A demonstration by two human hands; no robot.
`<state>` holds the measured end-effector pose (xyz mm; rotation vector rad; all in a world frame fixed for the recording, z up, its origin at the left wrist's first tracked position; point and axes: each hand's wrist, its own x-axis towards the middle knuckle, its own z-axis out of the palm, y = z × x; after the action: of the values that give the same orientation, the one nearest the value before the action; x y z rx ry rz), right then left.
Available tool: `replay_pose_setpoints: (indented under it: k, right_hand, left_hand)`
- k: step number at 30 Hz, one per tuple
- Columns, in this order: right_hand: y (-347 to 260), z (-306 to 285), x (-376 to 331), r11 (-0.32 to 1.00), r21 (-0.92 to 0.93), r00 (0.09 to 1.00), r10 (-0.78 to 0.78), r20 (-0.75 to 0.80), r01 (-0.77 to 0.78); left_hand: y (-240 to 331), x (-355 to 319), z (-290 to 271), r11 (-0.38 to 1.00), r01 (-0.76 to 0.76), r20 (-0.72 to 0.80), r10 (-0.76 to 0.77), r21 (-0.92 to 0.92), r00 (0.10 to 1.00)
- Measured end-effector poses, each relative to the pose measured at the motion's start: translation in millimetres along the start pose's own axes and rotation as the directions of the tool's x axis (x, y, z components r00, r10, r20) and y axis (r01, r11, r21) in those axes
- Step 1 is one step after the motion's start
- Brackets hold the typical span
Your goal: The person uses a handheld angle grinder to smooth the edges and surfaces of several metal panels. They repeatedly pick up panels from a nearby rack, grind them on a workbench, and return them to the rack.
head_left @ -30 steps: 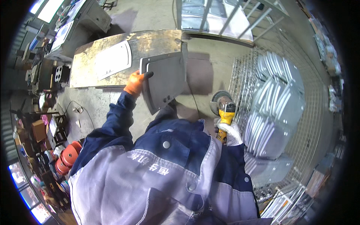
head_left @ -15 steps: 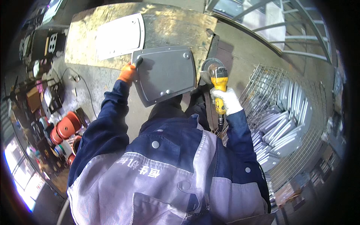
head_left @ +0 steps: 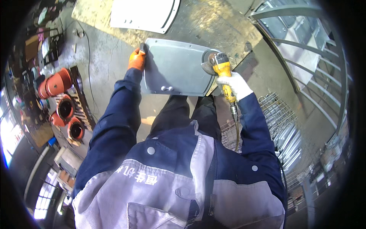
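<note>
Both hands grip now: left hand [head_left: 137, 60] has lowered the plate [head_left: 176, 66] flat, right hand [head_left: 236, 84] brings the grinder [head_left: 220, 68] onto its edge.

A white panel [head_left: 146, 13] lies on the workbench [head_left: 213, 26] beyond the grip, orange pots [head_left: 57, 82] far left, wire rack [head_left: 282, 122] right.

Left hand [head_left: 136, 59] grips grey metal plate [head_left: 177, 66] edge; right hand [head_left: 237, 85] holds yellow angle grinder [head_left: 222, 72] at plate rim.
</note>
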<state>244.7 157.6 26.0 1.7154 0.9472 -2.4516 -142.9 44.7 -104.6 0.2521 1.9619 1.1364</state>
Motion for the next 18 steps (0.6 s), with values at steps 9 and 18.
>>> replay_pose_setpoints:
  k: [9, 18]
  right_hand:
    - [-48.5, 61.6, 78.4, 0.97, -0.217, 0.982, 0.137, 0.129, -0.107]
    - [-63.8, 136.5, 141.0, 0.942, -0.314, 0.963, 0.189, 0.193, -0.122]
  left_hand:
    - [-58.0, 52.1, -7.4, 0.993, 0.103, 0.063, -0.107, 0.059, 0.992]
    - [-49.3, 43.6, -9.4, 0.98, 0.165, 0.171, -0.145, -0.108, 0.974]
